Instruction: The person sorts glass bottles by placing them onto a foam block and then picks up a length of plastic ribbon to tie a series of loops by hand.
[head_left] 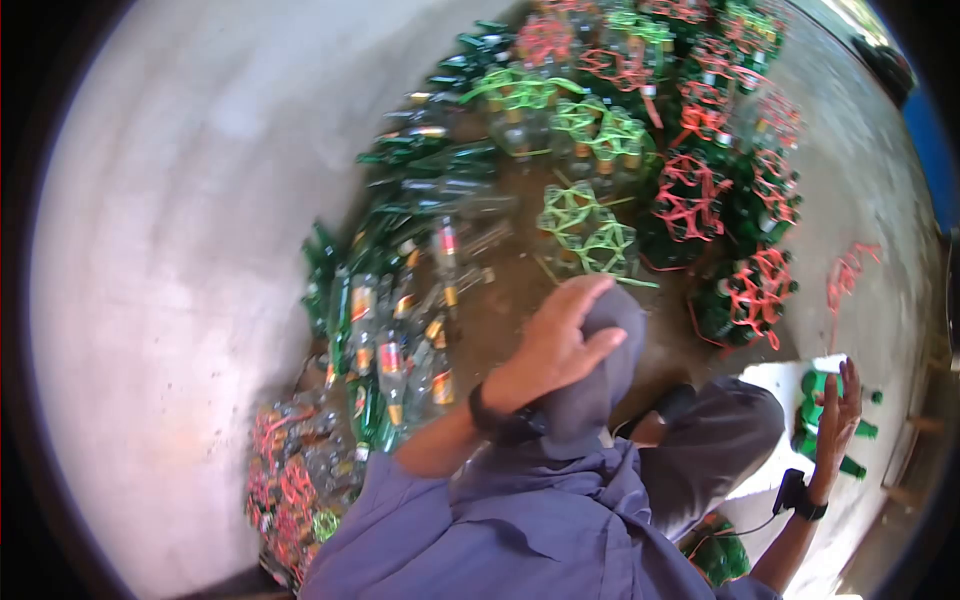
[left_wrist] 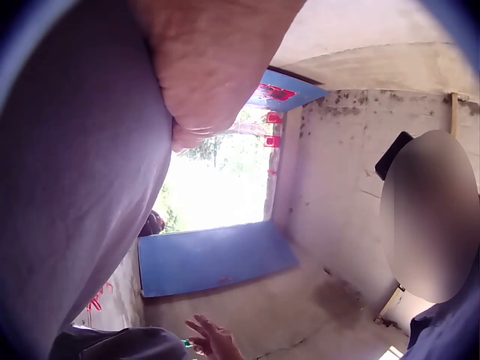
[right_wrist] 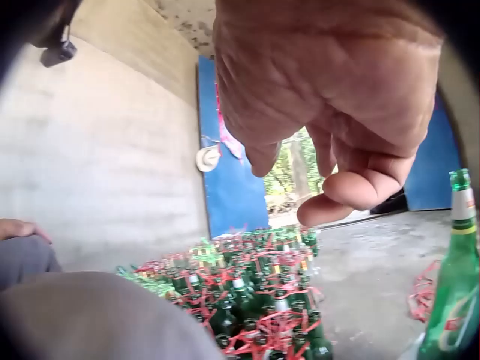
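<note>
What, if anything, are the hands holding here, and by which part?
Nothing is held: the left hand rests on a knee, and the right hand is empty.

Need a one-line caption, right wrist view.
Empty right hand, loosely bent, with strapped bottles massed on the floor beyond and a green bottle at the right edge.

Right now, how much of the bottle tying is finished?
A good part looks done: many bottles stand bundled under red ties and green ties. Nothing is in hand: the left hand rests on a knee, and the right hand is open near some loose green bottles. Those and the untied bottles lying down seem left to do.
</note>
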